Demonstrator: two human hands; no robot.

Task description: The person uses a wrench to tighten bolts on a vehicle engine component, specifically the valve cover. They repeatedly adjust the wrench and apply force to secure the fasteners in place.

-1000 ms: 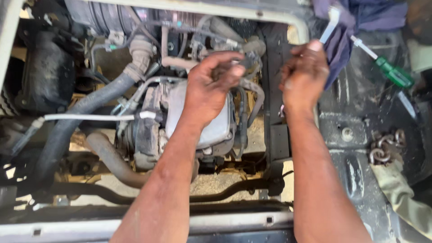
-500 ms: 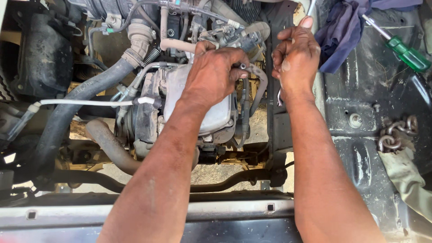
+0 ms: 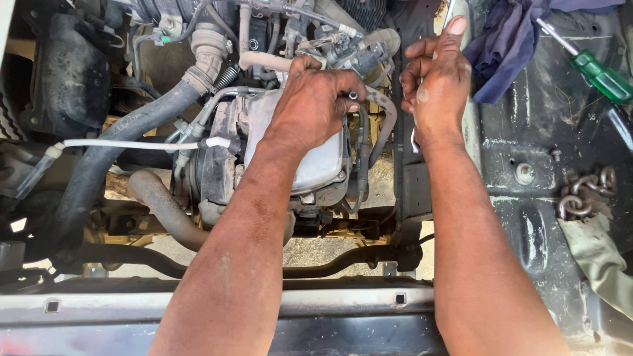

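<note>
1. Open engine bay (image 3: 99,217) of a vehicle, seen from above, with bare ground visible below.
2. Left hand (image 3: 313,105) is curled over the grey engine cover (image 3: 316,165), fingers pinching a thin black hose (image 3: 361,142).
3. Right hand (image 3: 438,82) is closed around a slim metal wrench (image 3: 414,140), just right of the hose.
4. Green-handled screwdriver (image 3: 597,72) and a blue cloth (image 3: 504,46) lie on the dark panel (image 3: 547,132).

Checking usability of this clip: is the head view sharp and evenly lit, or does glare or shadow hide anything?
Head view: sharp on the left hand and right hand; hard sunlight brightens the engine cover and green-handled screwdriver; deep shadow swallows detail around the black hose at left; no obvious motion blur.
</note>
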